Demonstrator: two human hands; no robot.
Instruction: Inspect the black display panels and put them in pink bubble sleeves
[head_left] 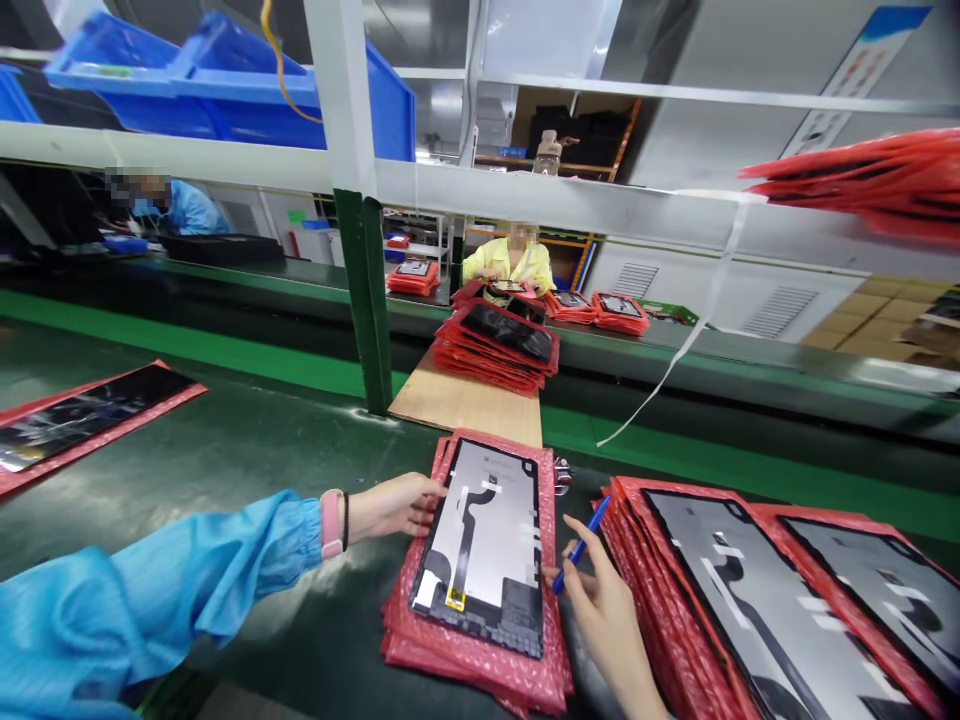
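A tablet screen, silver back up with a dark flex cable, lies on a stack of red bubble-wrap bags in front of me. At its upper left edge is my left hand, fingers bent and closed on the rim. My right hand holds a blue pen between thumb and fingers, beside the screen's right edge. To the right, another silver-backed screen rests on a tall pile of red bags, with one more screen beyond it.
At left lies a dark, glossy panel on a red bag. A wooden board bears a stack of bagged panels ahead. A green post and overhead shelf with blue bins stand close. Two people sit across; a white strap hangs down.
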